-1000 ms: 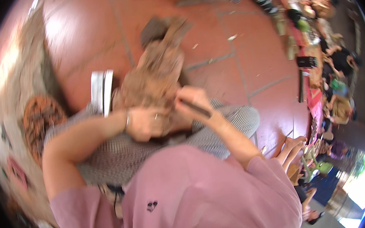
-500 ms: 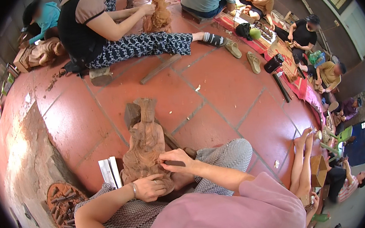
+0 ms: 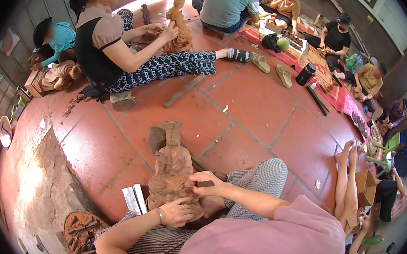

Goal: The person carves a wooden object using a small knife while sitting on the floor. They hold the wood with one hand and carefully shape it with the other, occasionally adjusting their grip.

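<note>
Wooden carving (image 3: 171, 171), a reddish-brown robed figure, is resting between the wearer's bent legs, with its lower end facing the wearer and its top end pointing away over the tiled floor (image 3: 261, 126). The left hand (image 3: 177, 213) is lying on the lower end of the carving, its grip curling over the wood (a bracelet and a ring are showing on this arm). The right hand (image 3: 211, 183) is gripping a dark, flat tool (image 3: 204, 184), fingers wrapping around it, just beside the right edge of the carving; whether the tip is touching the wood, I cannot tell. Checked trousers (image 3: 261, 177) are flanking the carving on both sides.

Against the upper left of the carving, a dark wooden block (image 3: 156, 140) is sitting close. Left of the carving's lower part, a white flat object (image 3: 135, 199) is lying near the knee. Farther left of the carving, a round tray (image 3: 78, 217) is holding many short brown tools (image 3: 82, 228), and a rough grey slab (image 3: 49, 189) is stretching along that side.

Well beyond the carving, a wooden bar (image 3: 184, 91) is lying on the floor, and a seated co-worker (image 3: 104, 43) is handling a second carving (image 3: 179, 27). Beyond and right of the first carving, two sandals (image 3: 283, 75) are lying near a red mat (image 3: 339, 97).
</note>
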`<state>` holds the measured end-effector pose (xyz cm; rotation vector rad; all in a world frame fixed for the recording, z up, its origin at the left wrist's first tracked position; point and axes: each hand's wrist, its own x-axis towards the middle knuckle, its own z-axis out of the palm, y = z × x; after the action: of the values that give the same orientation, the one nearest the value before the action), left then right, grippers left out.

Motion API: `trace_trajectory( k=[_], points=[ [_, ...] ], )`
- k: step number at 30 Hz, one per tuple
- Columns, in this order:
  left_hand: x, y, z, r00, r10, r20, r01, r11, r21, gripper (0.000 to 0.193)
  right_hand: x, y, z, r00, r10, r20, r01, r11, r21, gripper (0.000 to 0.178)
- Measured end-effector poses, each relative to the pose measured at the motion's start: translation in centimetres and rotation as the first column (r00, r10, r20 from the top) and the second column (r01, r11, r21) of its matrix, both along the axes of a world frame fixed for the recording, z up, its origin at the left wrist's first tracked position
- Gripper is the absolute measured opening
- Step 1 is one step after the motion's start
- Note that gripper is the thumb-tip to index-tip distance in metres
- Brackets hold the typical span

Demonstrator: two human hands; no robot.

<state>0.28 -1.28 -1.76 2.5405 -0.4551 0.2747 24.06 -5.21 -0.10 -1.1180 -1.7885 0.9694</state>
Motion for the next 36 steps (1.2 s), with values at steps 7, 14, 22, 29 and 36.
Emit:
trace_trajectory(
  k=[7,14,22,29,36],
  points=[
    [0.2,0.0,-0.1,1.0,0.003,0.025,-0.004,1.0,0.008,0.035,-0.1,0.1,-1.8,0.987,-0.035,0.158,0.032,0.999,0.018,0.015],
    [0.2,0.0,0.5,1.0,0.01,0.005,-0.01,1.0,0.015,0.036,-1.0,-0.1,-0.3,0.994,-0.067,0.088,0.069,0.997,-0.026,0.012],
    [-0.2,0.0,-0.6,0.999,0.013,-0.031,-0.012,0.999,0.034,0.039,-0.5,-0.1,-0.6,0.995,-0.077,0.058,0.074,0.996,0.054,0.009],
    [-0.3,-0.1,-1.2,0.996,0.003,-0.092,0.001,0.999,0.037,0.041,0.5,-0.2,-1.5,0.982,-0.033,0.184,0.037,0.999,-0.017,0.009],
    [-0.5,0.1,-0.9,0.996,0.001,-0.089,-0.001,1.0,-0.01,0.044,0.5,-0.6,-1.8,0.993,-0.03,0.111,0.03,1.0,-0.001,0.01]
  ],
)
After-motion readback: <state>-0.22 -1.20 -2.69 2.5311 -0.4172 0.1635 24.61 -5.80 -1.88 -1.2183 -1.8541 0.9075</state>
